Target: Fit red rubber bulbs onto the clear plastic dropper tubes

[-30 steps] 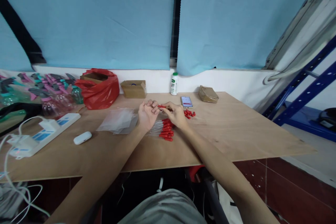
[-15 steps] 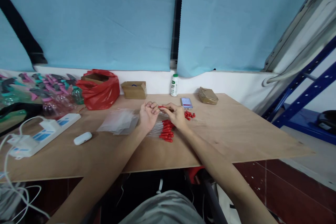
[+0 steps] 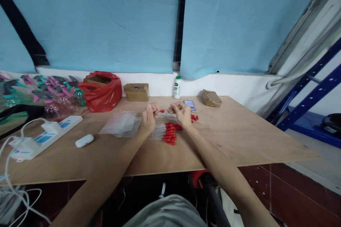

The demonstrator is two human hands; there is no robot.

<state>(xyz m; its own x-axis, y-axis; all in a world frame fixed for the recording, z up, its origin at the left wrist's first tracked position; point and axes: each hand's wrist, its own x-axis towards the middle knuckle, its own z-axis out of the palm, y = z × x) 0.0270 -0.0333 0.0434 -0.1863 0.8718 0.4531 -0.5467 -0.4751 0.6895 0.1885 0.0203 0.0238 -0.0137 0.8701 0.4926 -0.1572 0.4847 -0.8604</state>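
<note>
My left hand is raised over the table, fingers curled together, with a small red piece at its fingertips. To its right, my right hand has thumb and fingers pinched; whatever may be between them is too small to make out. A gap separates the two hands. Below them lies a bundle of thin pale rods with red handles, the handles pointing right. More thin pale rods show behind, between the hands. Small loose red caps lie beyond my right hand.
Clear plastic bags lie left of my hands. Farther left are a white case, a power strip, a red bag and spray bottles. A cardboard box, white bottle, phone and brown package stand along the back.
My hands have drawn apart; before, they met at the red piece. My right hand has let go of it and moved slightly right, while the piece stays by my left fingertips.
</note>
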